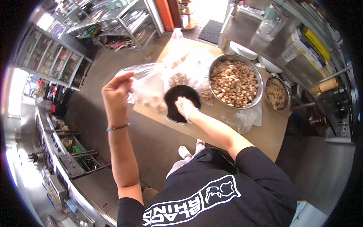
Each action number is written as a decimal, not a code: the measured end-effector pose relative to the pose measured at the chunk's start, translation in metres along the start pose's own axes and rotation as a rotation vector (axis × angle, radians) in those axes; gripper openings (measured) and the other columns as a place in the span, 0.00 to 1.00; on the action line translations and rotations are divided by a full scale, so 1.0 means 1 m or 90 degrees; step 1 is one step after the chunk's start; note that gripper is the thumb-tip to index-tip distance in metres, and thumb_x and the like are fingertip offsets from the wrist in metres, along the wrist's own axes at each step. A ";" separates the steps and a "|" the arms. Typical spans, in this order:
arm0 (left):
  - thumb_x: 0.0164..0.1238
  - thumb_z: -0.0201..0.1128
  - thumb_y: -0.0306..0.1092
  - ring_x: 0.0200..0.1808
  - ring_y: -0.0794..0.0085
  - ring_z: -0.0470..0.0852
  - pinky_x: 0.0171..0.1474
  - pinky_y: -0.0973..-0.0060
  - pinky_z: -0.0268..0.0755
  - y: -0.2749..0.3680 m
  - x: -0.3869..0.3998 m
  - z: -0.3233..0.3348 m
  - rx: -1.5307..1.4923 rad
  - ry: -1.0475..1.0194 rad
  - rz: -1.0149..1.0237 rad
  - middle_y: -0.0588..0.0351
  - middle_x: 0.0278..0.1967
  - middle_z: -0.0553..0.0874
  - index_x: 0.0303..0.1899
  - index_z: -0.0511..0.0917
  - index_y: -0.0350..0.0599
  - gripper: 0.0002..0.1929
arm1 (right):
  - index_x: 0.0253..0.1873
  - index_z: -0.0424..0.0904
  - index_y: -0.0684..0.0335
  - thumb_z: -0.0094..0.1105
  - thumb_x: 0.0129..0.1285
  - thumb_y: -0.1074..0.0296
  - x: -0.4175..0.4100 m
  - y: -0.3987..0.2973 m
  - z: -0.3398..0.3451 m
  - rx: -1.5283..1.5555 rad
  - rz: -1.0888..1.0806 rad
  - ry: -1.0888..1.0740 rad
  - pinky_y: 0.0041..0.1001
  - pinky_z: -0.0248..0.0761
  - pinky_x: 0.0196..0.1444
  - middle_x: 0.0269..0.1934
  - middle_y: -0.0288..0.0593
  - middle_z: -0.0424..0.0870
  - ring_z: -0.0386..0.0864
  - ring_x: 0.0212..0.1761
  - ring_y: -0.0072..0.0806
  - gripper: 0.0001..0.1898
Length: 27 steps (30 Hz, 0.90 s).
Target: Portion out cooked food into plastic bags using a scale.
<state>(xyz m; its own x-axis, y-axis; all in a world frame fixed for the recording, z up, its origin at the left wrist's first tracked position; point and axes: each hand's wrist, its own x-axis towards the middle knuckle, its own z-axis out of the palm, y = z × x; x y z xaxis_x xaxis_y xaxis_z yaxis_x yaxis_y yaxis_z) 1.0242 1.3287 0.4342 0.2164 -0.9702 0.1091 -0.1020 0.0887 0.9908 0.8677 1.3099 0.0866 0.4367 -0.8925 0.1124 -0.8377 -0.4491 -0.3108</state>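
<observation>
My left hand [117,86] is raised at the left, its fingers closed on the edge of a clear plastic bag [150,71]. The bag stretches right over the table, with light pieces inside. My right hand [185,107], in a clear thin glove, reaches into a black bowl [171,98]; whether its fingers hold anything cannot be made out. Behind the black bowl lie more clear bags [190,65] of food pieces, washed out by glare. To the right stands a large metal bowl [210,85] full of small brown and white chopped pieces.
A smaller bowl [278,93] of brown crumbly food sits at the right of the brown-topped table [221,127], near crumpled plastic film [241,119]. A steel counter [244,25] with clear containers adjoins at upper right. A steel kitchen line [65,161] runs along the left.
</observation>
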 end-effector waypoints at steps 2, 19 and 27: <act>0.60 0.54 0.17 0.26 0.82 0.75 0.28 0.88 0.66 -0.002 0.000 0.002 -0.014 0.010 0.000 0.58 0.28 0.81 0.38 0.82 0.33 0.09 | 0.35 0.80 0.61 0.47 0.59 0.69 -0.009 -0.004 -0.024 -0.040 0.067 -0.045 0.33 0.74 0.39 0.37 0.49 0.79 0.78 0.39 0.37 0.10; 0.59 0.53 0.17 0.27 0.84 0.73 0.29 0.87 0.67 -0.021 0.009 0.046 -0.010 -0.094 -0.001 0.58 0.30 0.81 0.41 0.81 0.34 0.11 | 0.25 0.81 0.61 0.51 0.53 0.69 -0.021 0.021 -0.007 -0.113 -0.070 -0.200 0.36 0.73 0.24 0.24 0.55 0.80 0.81 0.24 0.42 0.09; 0.52 0.49 0.16 0.20 0.84 0.72 0.25 0.86 0.65 -0.081 -0.005 0.078 -0.007 -0.128 -0.100 0.59 0.28 0.80 0.38 0.83 0.35 0.16 | 0.30 0.81 0.63 0.50 0.47 0.76 -0.027 -0.011 -0.055 0.359 0.062 -0.092 0.33 0.74 0.40 0.27 0.49 0.82 0.81 0.33 0.40 0.09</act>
<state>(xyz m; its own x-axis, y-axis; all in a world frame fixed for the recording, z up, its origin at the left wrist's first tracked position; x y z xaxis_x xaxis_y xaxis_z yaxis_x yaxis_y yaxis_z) 0.9558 1.3086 0.3468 0.0306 -0.9975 -0.0637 -0.0717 -0.0657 0.9953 0.8474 1.3373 0.1386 0.4396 -0.8962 -0.0596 -0.5895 -0.2378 -0.7720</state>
